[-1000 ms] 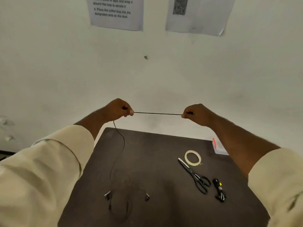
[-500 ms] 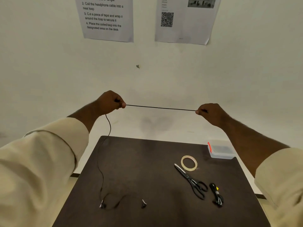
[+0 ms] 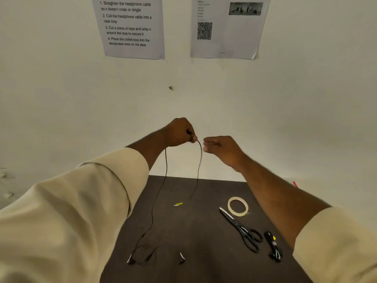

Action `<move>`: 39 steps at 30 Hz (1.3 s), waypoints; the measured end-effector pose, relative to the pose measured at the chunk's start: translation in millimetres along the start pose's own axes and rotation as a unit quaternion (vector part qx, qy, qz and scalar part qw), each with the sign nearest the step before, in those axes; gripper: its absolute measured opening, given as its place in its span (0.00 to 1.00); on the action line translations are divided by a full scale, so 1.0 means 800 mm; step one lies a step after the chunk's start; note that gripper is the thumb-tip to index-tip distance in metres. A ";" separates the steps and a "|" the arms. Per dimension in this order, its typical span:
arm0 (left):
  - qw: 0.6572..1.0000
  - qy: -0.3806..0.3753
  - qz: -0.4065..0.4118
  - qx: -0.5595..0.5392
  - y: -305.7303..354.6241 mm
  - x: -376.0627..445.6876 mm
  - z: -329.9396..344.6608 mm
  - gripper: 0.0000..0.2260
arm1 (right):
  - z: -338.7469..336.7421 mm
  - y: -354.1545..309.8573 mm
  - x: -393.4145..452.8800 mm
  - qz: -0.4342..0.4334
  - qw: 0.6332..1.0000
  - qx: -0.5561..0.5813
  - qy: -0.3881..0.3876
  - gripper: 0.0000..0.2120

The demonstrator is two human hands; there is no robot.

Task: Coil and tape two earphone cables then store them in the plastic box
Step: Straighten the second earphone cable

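Observation:
My left hand (image 3: 180, 132) is raised above the far edge of the dark table and pinches a thin black earphone cable (image 3: 165, 170). Two strands hang from that pinch: one runs down to the earbuds (image 3: 181, 259) lying near the table's front, the other dangles loose with its yellow-tipped plug (image 3: 178, 204) swinging above the table. My right hand (image 3: 219, 149) hovers just right of the pinch, fingers apart, holding nothing. A second, bundled black earphone cable (image 3: 274, 247) lies at the right. The plastic box is hidden behind my right arm except a red clip (image 3: 295, 184).
A roll of pale tape (image 3: 237, 206) and black-handled scissors (image 3: 241, 229) lie on the right half of the dark table (image 3: 204, 231). Printed instruction sheets (image 3: 128, 25) hang on the wall behind.
My right hand has let go of the cable end and come in close to the left hand. The stretched span has dropped into a loose hanging strand.

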State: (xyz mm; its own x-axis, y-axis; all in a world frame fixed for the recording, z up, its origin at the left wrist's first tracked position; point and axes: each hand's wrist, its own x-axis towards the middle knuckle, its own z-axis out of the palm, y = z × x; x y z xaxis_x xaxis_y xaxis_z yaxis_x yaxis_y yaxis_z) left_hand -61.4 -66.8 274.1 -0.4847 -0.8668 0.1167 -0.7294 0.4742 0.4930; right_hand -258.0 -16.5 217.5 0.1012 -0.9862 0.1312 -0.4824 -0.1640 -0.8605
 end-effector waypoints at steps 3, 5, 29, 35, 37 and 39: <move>1.000 -0.014 -0.003 -0.004 0.010 0.001 0.007 0.05 | 0.014 -0.020 0.011 -0.046 0.993 -0.112 0.011 0.10; 1.000 -0.010 -0.002 -0.017 0.012 -0.001 0.006 0.06 | 0.013 -0.025 0.015 -0.065 0.988 -0.134 0.027 0.10; 0.985 0.050 -0.077 -0.146 -0.069 -0.044 -0.052 0.07 | -0.131 0.050 0.017 0.099 0.940 -0.312 0.095 0.17; 0.993 0.022 -0.040 -0.107 -0.027 -0.015 -0.024 0.04 | -0.051 -0.013 0.017 0.031 0.998 -0.040 -0.035 0.39; 0.995 0.014 -0.034 -0.096 -0.012 -0.009 -0.016 0.05 | -0.019 -0.038 0.019 0.017 0.996 0.025 -0.086 0.29; 0.995 0.002 -0.038 -0.096 -0.002 -0.006 -0.011 0.06 | -0.001 -0.051 0.021 0.005 0.994 0.074 -0.086 0.17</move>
State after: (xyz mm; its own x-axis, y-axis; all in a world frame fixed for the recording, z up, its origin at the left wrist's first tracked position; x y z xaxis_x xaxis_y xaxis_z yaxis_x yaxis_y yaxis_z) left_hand -53.5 -64.6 280.2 -0.4294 -0.8998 0.0771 -0.6577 0.3701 0.6561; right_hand -237.4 -26.5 255.1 0.2507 -0.9669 0.0477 -0.3525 -0.1371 -0.9257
